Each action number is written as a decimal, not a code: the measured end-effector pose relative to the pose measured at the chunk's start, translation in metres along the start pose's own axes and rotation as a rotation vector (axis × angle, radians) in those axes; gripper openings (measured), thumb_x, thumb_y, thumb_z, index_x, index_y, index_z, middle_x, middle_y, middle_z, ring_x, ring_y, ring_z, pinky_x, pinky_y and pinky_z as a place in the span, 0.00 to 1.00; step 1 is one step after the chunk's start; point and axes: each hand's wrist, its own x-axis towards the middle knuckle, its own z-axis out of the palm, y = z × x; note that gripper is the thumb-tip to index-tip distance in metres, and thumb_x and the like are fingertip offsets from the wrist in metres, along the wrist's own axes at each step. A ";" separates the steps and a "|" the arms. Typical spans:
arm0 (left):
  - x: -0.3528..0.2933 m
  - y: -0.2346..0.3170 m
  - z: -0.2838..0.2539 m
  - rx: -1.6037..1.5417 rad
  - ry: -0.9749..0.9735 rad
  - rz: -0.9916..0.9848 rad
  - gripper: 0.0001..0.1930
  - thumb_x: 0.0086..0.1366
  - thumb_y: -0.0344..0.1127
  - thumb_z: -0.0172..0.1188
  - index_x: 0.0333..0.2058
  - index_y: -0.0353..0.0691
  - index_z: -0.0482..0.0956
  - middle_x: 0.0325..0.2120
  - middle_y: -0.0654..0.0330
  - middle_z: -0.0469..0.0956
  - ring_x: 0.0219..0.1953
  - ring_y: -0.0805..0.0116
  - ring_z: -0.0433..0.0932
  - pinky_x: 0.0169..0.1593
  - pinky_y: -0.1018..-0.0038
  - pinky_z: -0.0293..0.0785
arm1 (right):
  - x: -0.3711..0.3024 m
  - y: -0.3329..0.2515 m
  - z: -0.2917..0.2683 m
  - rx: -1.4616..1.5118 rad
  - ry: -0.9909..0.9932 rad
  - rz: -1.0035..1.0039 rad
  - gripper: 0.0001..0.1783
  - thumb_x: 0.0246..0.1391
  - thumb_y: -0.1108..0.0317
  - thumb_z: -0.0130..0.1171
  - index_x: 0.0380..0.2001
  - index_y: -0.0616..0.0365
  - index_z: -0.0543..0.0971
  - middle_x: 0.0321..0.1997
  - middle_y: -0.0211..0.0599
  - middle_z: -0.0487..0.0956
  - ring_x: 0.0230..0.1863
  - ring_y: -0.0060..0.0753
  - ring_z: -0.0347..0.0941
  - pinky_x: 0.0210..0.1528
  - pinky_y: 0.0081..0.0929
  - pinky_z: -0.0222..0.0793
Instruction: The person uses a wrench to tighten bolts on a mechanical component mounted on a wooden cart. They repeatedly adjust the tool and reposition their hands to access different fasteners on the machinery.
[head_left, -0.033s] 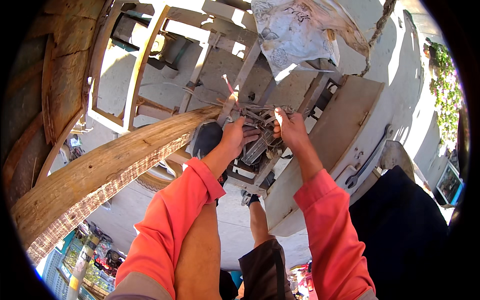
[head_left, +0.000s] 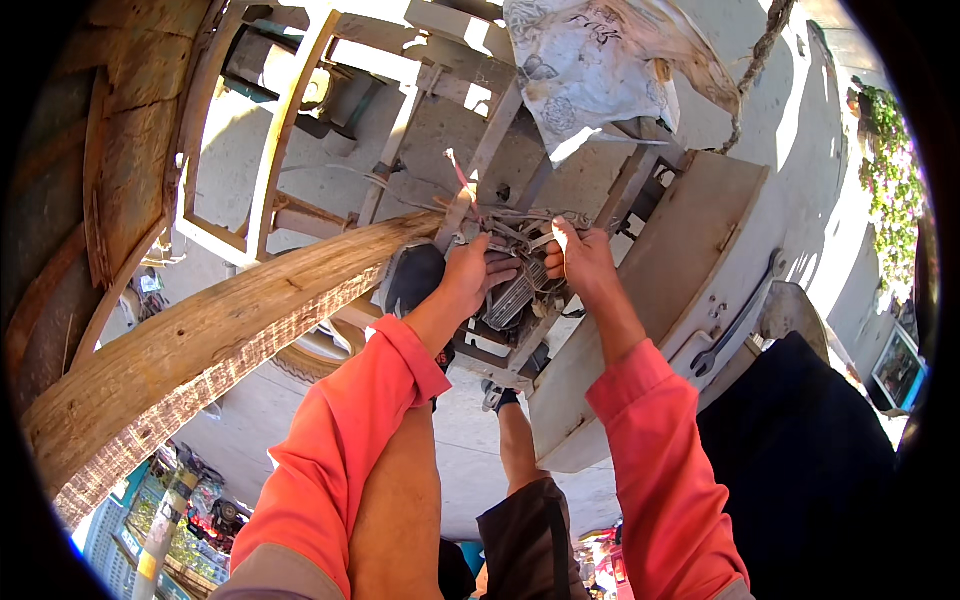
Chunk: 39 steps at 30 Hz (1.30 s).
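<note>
Left hand (head_left: 478,272): fingers bent at the near left edge of the wire tangle; whether they grip a strand or only steady it cannot be told.
Right hand (head_left: 582,260): closed, thumb pressed to the curled index finger on a pale strand (head_left: 541,243) that leads into the tangle.
Wire tangle (head_left: 520,230): between the two hands, within the metal frame (head_left: 494,135), near the frame's right edge; a ribbed grey part (head_left: 509,300) lies just below it.
Tangle, risk: strands cross closely, so a hard pull on one could snap it or drag a neighbour loose; similar colours might invite a mix-up.
Red wire (head_left: 461,175): juts up from the tangle's left side, its end free; a passing sleeve could catch it.
Frame edges: hard bars beside both hands; a sudden slip of the pinch could scrape the knuckles.
Wooden beam (head_left: 240,310): its upper end reaches the frame's left side, near the left wrist; if knocked, it might shift toward that arm.
Wrench (head_left: 740,310): along the right side of the grey box (head_left: 650,300); a bump to the box could send it sliding off.
</note>
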 end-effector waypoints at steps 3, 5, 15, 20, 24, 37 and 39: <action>0.001 0.000 -0.001 -0.007 -0.006 0.011 0.17 0.70 0.42 0.42 0.44 0.31 0.68 0.40 0.43 0.75 0.42 0.52 0.78 0.47 0.61 0.76 | -0.003 0.006 -0.004 0.160 0.025 0.115 0.17 0.60 0.58 0.57 0.36 0.64 0.79 0.24 0.35 0.77 0.19 0.25 0.73 0.19 0.22 0.70; 0.000 0.000 0.000 -0.011 0.003 0.009 0.18 0.70 0.42 0.42 0.44 0.30 0.68 0.40 0.43 0.75 0.42 0.52 0.78 0.48 0.61 0.76 | -0.005 0.009 -0.004 0.161 0.020 0.111 0.16 0.60 0.60 0.57 0.37 0.65 0.79 0.25 0.36 0.78 0.20 0.26 0.74 0.19 0.21 0.71; 0.001 0.000 0.000 -0.014 0.002 0.012 0.18 0.71 0.41 0.41 0.45 0.29 0.68 0.41 0.42 0.74 0.44 0.50 0.78 0.50 0.60 0.76 | -0.008 0.020 0.006 0.165 -0.001 0.041 0.12 0.56 0.69 0.58 0.41 0.65 0.79 0.30 0.36 0.80 0.25 0.26 0.78 0.23 0.22 0.74; 0.002 -0.001 -0.001 -0.028 -0.005 0.008 0.18 0.71 0.41 0.41 0.44 0.29 0.68 0.41 0.41 0.74 0.44 0.50 0.77 0.51 0.59 0.76 | -0.013 0.026 0.007 0.180 -0.003 0.026 0.13 0.55 0.71 0.58 0.43 0.66 0.79 0.31 0.37 0.80 0.26 0.29 0.79 0.23 0.22 0.75; 0.002 -0.001 -0.001 -0.062 -0.005 0.010 0.17 0.71 0.40 0.41 0.44 0.29 0.68 0.42 0.40 0.73 0.44 0.48 0.77 0.52 0.57 0.75 | -0.014 0.027 0.007 0.090 -0.025 0.031 0.16 0.54 0.71 0.59 0.45 0.67 0.79 0.30 0.38 0.81 0.24 0.27 0.77 0.23 0.23 0.73; 0.001 0.003 0.001 -0.093 -0.008 0.010 0.17 0.72 0.40 0.39 0.44 0.28 0.68 0.41 0.39 0.74 0.46 0.46 0.77 0.53 0.56 0.74 | -0.011 0.066 0.000 0.085 -0.071 -0.167 0.17 0.52 0.73 0.62 0.45 0.68 0.80 0.36 0.39 0.82 0.36 0.20 0.74 0.41 0.21 0.70; 0.001 0.003 0.001 -0.092 -0.008 0.008 0.17 0.72 0.40 0.39 0.44 0.28 0.68 0.41 0.39 0.74 0.45 0.46 0.77 0.53 0.56 0.74 | -0.007 0.070 -0.005 0.052 -0.076 -0.150 0.17 0.51 0.73 0.61 0.45 0.68 0.80 0.36 0.39 0.83 0.36 0.21 0.74 0.41 0.22 0.70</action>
